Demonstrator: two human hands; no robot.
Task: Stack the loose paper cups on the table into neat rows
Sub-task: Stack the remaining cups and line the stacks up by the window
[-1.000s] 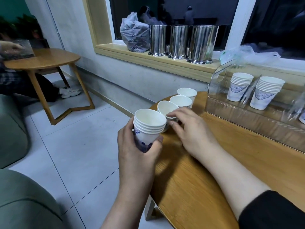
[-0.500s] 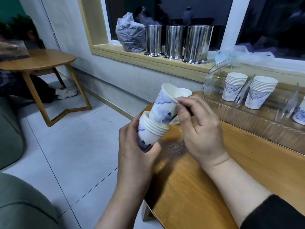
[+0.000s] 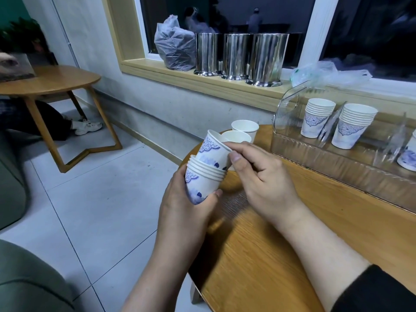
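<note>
**Cup going into the stack, tilted**

Nesting is the step in hand. The left hand [image 3: 183, 206] wraps its fingers and thumb around a stack of paper cups [image 3: 203, 179], held just off the near edge of the round wooden table [image 3: 258, 255]. The right hand [image 3: 262, 174] pinches a single cup [image 3: 213, 148] by its rim between thumb and fingertips. That cup's base sits inside the mouth of the stack, but the cup leans to the left and is not seated.

2 loose cups [image 3: 242, 131] stand upright on the far edge of the table, just behind the hands, touching or nearly so. Further right, a clear plastic tray [image 3: 337, 163] holds 2 finished stacks [image 3: 337, 122] side by side, with part of another cup at the frame's right edge.

Judging from this, the next move calls for straightening the tilted cup until its axis lines up with the stack, then pressing it down so the rims sit evenly. After that the right hand would need to reach back for the 2 loose cups. Forcing the cup while it is crooked could crease the paper wall.
</note>
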